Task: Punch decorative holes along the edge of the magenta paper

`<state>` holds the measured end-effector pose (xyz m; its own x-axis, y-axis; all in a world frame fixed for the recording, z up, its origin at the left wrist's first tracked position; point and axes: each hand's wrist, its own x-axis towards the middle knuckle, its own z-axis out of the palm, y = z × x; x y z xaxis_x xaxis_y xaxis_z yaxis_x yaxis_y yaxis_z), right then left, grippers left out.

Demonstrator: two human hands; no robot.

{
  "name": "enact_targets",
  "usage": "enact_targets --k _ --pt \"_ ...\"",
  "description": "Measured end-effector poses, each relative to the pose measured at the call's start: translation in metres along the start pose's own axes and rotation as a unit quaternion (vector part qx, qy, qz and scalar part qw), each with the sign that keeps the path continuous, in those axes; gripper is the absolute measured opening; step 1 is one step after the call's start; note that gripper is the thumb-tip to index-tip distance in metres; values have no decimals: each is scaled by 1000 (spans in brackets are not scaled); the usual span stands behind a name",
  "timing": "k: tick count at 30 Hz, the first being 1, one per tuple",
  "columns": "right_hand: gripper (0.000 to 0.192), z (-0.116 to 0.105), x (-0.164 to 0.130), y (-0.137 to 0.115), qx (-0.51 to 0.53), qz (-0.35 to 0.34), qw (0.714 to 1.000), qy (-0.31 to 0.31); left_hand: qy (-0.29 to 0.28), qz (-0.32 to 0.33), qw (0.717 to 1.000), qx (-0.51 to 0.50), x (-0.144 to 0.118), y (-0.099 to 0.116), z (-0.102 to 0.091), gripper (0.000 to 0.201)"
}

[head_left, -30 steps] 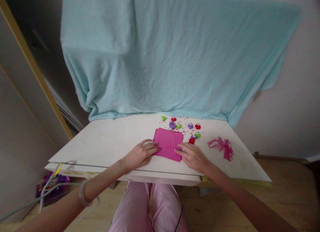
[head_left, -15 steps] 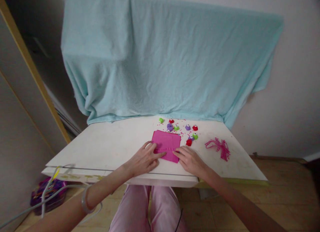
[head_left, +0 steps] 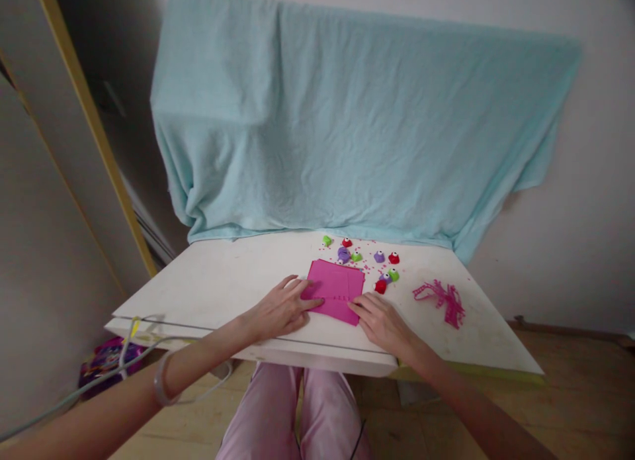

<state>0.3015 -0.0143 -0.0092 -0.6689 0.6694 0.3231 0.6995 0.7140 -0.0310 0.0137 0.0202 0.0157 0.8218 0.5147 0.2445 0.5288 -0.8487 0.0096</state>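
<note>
Pink paper sheet (head_left: pixel 333 290) lies flat near the table's (head_left: pixel 223 284) front edge, looks light and floppy, creases easily. Left hand (head_left: pixel 278 309) and right hand (head_left: pixel 381 320) press open-fingered on its near corners, best pinched at an edge.

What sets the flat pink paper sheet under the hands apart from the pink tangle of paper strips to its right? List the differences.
The flat pink paper sheet lies as one smooth rectangle with a row of small marks across it; the pink tangle of paper strips is a loose, ragged heap. The sheet is touched by the left hand and right hand; the tangle lies untouched, apart from both. Both share the same pink and rest on the white table.
</note>
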Motion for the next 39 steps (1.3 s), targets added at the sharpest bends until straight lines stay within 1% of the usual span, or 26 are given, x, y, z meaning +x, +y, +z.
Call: enact_targets --k 3,7,9,12,16,21,25,29,33,39 --pt "28 -1 3 2 1 6 1000 -7 -6 4 1000 5 -12 -7 -5 43" --pt "21 -1 15 -2 7 27 1000 0 -12 -3 1000 10 -19 -9 -6 45" --pt "25 0 25 -9 9 30 999 11 -13 -7 1000 11 -19 -8 -5 46" --pt "35 4 39 -21 22 9 1000 17 -9 -11 1000 13 -19 -7 -2 47" --pt "33 7 47 -27 28 0 1000 11 -10 -13 1000 16 -21 -8 -1 47" --pt "32 3 38 -15 17 -11 1000 -2 -7 -12 1000 5 -21 -9 -2 46" --pt "37 -2 21 1 22 -8 1000 -8 -8 -6 1000 -11 -21 -11 -3 45" --pt "37 -6 4 13 24 1 1000 -3 -3 -5 1000 -21 -21 -11 -3 45" --pt "35 -6 -2 16 26 4 1000 -6 -11 -5 1000 -25 -21 -11 -4 45" --pt "33 -7 1 9 15 1 1000 -15 -19 -3 1000 -25 -25 -12 -9 47"
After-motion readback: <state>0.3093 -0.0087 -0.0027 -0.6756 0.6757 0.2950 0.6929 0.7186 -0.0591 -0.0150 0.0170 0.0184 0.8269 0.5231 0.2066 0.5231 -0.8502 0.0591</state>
